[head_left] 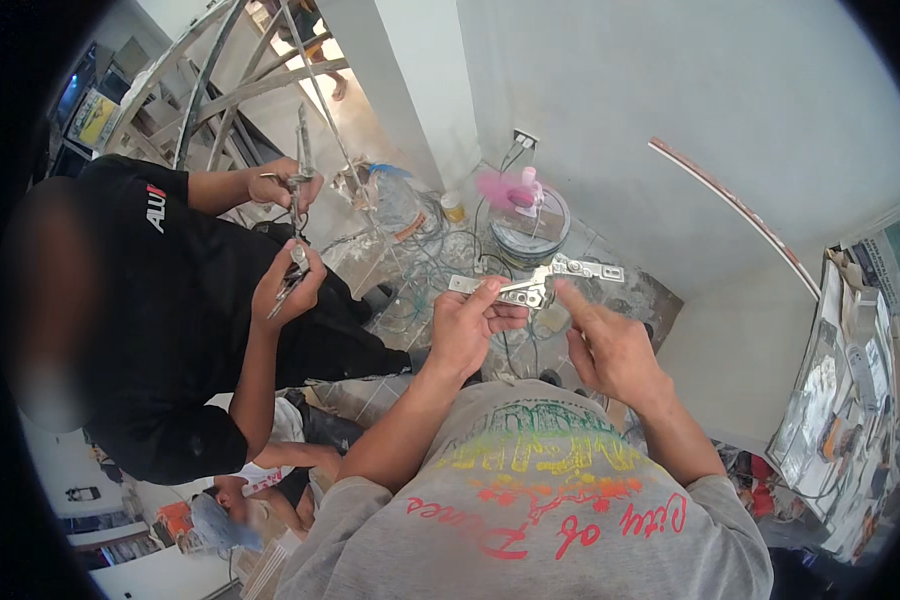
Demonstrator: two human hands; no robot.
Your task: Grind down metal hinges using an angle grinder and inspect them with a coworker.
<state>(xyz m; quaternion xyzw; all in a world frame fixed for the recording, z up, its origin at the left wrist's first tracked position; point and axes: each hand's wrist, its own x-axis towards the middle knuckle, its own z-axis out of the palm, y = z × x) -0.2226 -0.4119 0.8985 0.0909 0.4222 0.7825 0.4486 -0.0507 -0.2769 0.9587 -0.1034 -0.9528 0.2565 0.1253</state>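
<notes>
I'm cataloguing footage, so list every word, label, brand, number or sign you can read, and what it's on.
Wording located, not copied.
Grey shirt: red script legible; green and yellow lettering unclear.
Co-worker's black shirt: legible lettering, mostly white.
White top, lower left: red lettering, blurred.
Yellow poster, upper left: too small.
Printed sheets, right: too small.
Jointed metal piece: none readable.

Near the centre, a hinge (538, 292) lies in the left hand (463, 328), the right hand (615, 350) just below its right half. Higher in the frame, a fan (520, 194) stands on a bucket (530, 252), cables (425, 250) left of it on the floor (652, 287). A co-worker (180, 300) is at left.
</notes>
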